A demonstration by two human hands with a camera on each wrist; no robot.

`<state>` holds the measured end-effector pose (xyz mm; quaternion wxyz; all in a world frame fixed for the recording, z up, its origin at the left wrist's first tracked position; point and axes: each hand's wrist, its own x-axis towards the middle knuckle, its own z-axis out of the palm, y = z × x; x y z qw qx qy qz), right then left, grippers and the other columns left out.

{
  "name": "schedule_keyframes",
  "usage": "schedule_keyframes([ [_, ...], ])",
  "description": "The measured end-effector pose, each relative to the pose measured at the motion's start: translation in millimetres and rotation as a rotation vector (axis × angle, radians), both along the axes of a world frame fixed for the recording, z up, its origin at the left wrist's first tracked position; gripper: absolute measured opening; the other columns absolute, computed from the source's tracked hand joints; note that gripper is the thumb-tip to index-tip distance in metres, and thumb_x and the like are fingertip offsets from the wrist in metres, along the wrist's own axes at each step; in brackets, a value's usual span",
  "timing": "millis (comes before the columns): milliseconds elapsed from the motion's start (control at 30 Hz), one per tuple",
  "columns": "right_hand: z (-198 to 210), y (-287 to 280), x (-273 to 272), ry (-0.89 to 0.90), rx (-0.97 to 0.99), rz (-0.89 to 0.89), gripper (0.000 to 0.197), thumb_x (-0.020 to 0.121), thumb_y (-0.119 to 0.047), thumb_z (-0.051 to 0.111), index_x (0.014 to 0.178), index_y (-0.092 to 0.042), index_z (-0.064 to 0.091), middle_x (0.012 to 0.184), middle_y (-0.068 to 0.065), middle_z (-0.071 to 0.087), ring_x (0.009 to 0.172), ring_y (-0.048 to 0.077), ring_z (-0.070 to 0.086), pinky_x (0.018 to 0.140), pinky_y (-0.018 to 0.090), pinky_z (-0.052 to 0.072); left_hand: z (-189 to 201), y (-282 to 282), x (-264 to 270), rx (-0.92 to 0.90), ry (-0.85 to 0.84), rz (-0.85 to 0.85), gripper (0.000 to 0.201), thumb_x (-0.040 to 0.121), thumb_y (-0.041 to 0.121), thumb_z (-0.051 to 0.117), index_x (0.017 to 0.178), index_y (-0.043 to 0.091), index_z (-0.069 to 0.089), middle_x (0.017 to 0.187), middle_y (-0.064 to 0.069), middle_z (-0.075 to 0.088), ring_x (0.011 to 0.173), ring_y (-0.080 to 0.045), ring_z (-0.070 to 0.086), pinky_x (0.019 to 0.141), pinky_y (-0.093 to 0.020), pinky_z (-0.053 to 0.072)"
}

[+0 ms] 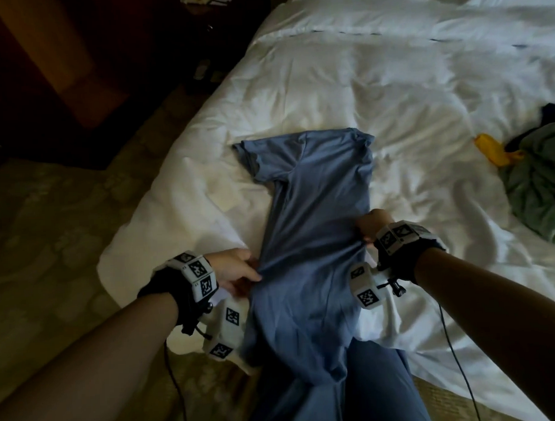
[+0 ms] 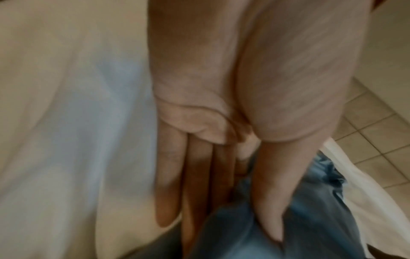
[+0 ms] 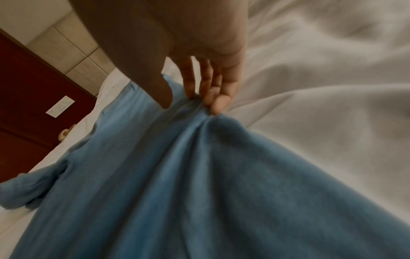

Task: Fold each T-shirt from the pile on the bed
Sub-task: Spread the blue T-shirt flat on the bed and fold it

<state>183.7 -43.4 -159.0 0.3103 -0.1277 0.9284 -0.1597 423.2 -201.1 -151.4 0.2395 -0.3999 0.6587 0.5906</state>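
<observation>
On the white rumpled bed (image 1: 391,80) lies a blue cotton T-shirt (image 1: 314,209), folded narrow lengthwise, long axis running away from the person, collar end far, hem end hanging off the near mattress edge. Head view alone shows the whole garment, one sleeve sticking out left, plus a green crumpled garment (image 1: 539,182) and yellow object (image 1: 491,149) well apart at right. Left hand (image 1: 237,271) pinches the shirt's left edge; left wrist view shows thumb on top, fingers (image 2: 170,184) straight beneath the fabric. Right hand (image 1: 372,224) pinches the right edge; right wrist view shows fingertips (image 3: 219,103) bunching cloth, thumb raised.
</observation>
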Motion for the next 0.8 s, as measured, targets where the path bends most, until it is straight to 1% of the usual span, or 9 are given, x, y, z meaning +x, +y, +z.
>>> schedule_keyframes([
  [33,-4,1,1,0.018,-0.028,-0.068,0.044,0.093,-0.028,0.052,0.13,-0.005,0.049,0.132,0.02,0.052,0.118,0.036,0.054,0.098,0.039,0.046,-3,1,1,0.03,-0.011,-0.027,0.021,0.09,0.001,0.058,0.105,0.013,0.05,0.098,-0.009,0.056,0.079,-0.022,0.057,0.065,-0.035,0.053],
  [133,-21,0,-14,0.05,-0.079,-0.228,0.078,0.061,-0.055,0.071,0.121,-0.009,0.05,0.114,0.017,0.061,0.101,0.035,0.062,0.09,0.044,0.051,-6,5,4,0.143,-0.005,-0.097,0.04,0.086,0.003,0.065,0.122,0.016,0.052,0.111,-0.003,0.06,0.098,-0.021,0.058,0.086,-0.037,0.051],
  [233,-17,-5,-13,0.002,-0.097,-0.216,0.08,0.069,-0.046,0.074,0.127,0.0,0.042,0.119,0.016,0.058,0.106,0.036,0.06,0.09,0.041,0.05,-8,5,10,0.225,0.01,-0.209,0.041,0.084,-0.006,0.063,0.117,0.017,0.055,0.116,-0.004,0.063,0.104,-0.019,0.06,0.089,-0.031,0.051],
  [367,-15,-8,-9,0.015,-0.033,-0.134,0.058,0.091,-0.033,0.055,0.136,0.001,0.04,0.132,0.022,0.049,0.119,0.038,0.052,0.097,0.039,0.045,-8,1,23,0.223,-0.101,-0.426,0.015,0.084,0.0,0.066,0.095,0.01,0.067,0.096,-0.007,0.07,0.086,-0.016,0.065,0.079,-0.024,0.053],
  [433,-17,-7,-7,0.025,-0.023,-0.137,0.061,0.089,-0.03,0.058,0.136,0.002,0.037,0.134,0.022,0.048,0.121,0.038,0.05,0.101,0.043,0.043,-5,1,27,0.205,-0.14,-0.473,0.006,0.085,0.005,0.067,0.086,0.01,0.066,0.083,-0.001,0.071,0.073,-0.009,0.065,0.071,-0.02,0.051],
  [500,-19,-7,-3,0.039,-0.011,-0.127,0.067,0.086,-0.03,0.061,0.138,0.002,0.034,0.136,0.021,0.047,0.123,0.038,0.048,0.102,0.044,0.041,-5,3,32,0.167,-0.175,-0.504,0.011,0.087,0.009,0.067,0.077,0.012,0.063,0.066,0.005,0.067,0.059,-0.003,0.061,0.059,-0.014,0.047],
  [633,-19,-7,-1,0.037,-0.017,-0.106,0.068,0.086,-0.032,0.062,0.138,0.001,0.034,0.135,0.021,0.045,0.123,0.039,0.048,0.103,0.046,0.041,-15,4,47,0.108,-0.256,-0.497,0.02,0.087,0.02,0.068,0.072,0.013,0.058,0.066,0.005,0.063,0.068,-0.01,0.05,0.063,-0.017,0.041],
  [733,-21,-7,-2,0.034,0.023,-0.052,0.061,0.087,-0.029,0.061,0.135,0.001,0.038,0.133,0.022,0.046,0.12,0.039,0.05,0.102,0.046,0.042,-20,7,54,-0.038,-0.315,-0.58,0.019,0.091,0.023,0.062,0.076,0.013,0.057,0.069,0.008,0.064,0.07,-0.005,0.054,0.059,-0.012,0.042],
  [800,-24,-5,-6,0.03,0.018,-0.073,0.062,0.084,-0.027,0.065,0.133,0.003,0.041,0.131,0.022,0.049,0.119,0.038,0.052,0.1,0.046,0.044,-18,9,53,-0.14,-0.325,-0.642,0.018,0.092,0.023,0.062,0.085,0.007,0.065,0.079,0.005,0.071,0.061,0.003,0.057,0.05,-0.007,0.043],
])
